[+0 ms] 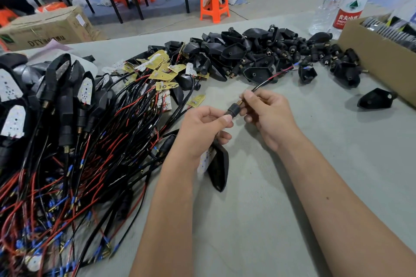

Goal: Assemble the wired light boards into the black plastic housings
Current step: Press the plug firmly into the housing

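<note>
I have one housing [219, 170] in my left hand [202, 128], its body hanging below the palm with a white board [206, 159] showing at its open face. Thumb and forefinger pinch the black stem [231, 112] near its brass threaded end [239, 103]. My right hand [265, 112] pinches the wire [270, 78] just past that brass tip; the lead runs up and to the right toward the pile of empty housings [247, 54] on the far side of the table [270, 209].

I judge the step to be drawing the lead out through the stem so the board can seat. To do it well I would keep the left pinch firm on the stem and pull with the right in line with the stem's axis, not sideways, so the insulation does not scrape on the brass threads. Pull smoothly, and stop once the board lies flat in the shell; how it sits now I cannot tell, as my hand hides part of it.

Loose boards [162, 67] lie at far centre-left, and finished units [56, 87] with their red and black leads at left. I would set this one there, clear of the tangle.
</note>
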`<state>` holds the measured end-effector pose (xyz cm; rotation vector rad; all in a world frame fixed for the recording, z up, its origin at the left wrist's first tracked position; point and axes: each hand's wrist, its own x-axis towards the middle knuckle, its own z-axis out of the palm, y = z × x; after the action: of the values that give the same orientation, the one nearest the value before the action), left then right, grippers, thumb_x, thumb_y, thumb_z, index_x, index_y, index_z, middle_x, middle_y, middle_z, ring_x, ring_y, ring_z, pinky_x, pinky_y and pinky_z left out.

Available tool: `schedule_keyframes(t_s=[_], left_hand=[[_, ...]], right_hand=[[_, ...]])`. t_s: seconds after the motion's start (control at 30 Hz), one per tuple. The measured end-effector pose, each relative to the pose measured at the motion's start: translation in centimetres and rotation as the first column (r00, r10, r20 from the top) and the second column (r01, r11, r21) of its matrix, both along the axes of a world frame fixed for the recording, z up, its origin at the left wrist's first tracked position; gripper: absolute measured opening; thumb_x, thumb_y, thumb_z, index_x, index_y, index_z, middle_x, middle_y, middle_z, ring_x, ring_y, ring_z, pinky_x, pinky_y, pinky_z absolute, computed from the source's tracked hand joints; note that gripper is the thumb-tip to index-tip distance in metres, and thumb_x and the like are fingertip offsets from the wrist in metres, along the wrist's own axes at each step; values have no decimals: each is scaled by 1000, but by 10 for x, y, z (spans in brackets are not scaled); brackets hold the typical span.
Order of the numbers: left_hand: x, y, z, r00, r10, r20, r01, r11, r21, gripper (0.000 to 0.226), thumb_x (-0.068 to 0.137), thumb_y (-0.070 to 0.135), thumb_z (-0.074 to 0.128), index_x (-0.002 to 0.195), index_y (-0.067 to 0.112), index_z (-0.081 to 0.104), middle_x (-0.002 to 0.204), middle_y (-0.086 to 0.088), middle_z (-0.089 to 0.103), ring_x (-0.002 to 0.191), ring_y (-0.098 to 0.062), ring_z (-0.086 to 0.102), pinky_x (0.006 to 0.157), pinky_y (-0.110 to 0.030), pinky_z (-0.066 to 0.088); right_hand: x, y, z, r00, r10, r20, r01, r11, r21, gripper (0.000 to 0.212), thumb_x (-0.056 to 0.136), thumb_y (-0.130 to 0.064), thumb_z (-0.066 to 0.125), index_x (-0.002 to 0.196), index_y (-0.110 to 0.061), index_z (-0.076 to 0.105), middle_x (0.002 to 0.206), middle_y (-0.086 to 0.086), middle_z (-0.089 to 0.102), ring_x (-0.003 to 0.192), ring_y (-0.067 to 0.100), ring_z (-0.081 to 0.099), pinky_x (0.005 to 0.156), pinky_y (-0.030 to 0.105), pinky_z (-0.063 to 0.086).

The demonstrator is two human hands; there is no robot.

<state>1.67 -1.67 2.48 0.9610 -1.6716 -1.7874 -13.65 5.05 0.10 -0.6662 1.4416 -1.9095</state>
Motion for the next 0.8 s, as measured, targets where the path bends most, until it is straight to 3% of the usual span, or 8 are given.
schedule_keyframes(t_s=[0.17,0.3,0.43,0.5,0.7,0.8], left_hand=[[8,-2,2,996,-90,8,89,996,25,13,97,12,68,106,2,68,91,-12,78,75,-27,74,78,-38,63],[14,-6,2,994,-107,-8,108,989,97,25,94,10,72,115,0,64,103,-20,76,80,-32,76,75,-38,64],[15,-9,-1,1000,-19,-1,19,1000,-2,23,87,6,79,106,-2,68,81,-11,74,66,-21,69,58,-25,56],[16,-11,-3,1000,10,-9,-10,999,-40,21,85,5,81,104,4,72,75,-6,73,64,-18,66,56,-22,53],[15,-12,-2,1000,0,-30,-3,995,-101,30,80,-2,83,106,11,77,77,-4,75,65,-14,67,58,-21,51],[16,-12,-4,999,23,-46,-30,988,-151,29,80,0,83,103,17,79,76,-1,73,70,-15,64,67,-29,51]], right_hand=[[-2,-3,-5,986,-162,38,163,986,-24,20,110,-20,47,94,-12,55,67,8,71,52,17,65,46,23,47],[-9,-4,-7,961,-265,76,269,962,-43,23,113,-23,36,95,-13,46,68,11,72,51,22,67,42,24,47],[-7,-3,-4,984,-134,117,144,986,-88,16,107,-25,55,99,-13,50,82,14,76,57,20,69,48,25,51],[-6,-1,-3,991,-92,102,102,990,-101,15,101,-16,66,104,-12,52,84,10,77,61,18,69,52,24,52],[-6,3,0,992,26,120,-7,987,-159,22,102,-6,61,108,-16,42,101,15,79,68,20,71,58,23,52],[-6,3,-1,998,36,53,-29,991,-128,23,101,-3,60,104,-18,43,100,15,79,72,24,74,59,23,52]])
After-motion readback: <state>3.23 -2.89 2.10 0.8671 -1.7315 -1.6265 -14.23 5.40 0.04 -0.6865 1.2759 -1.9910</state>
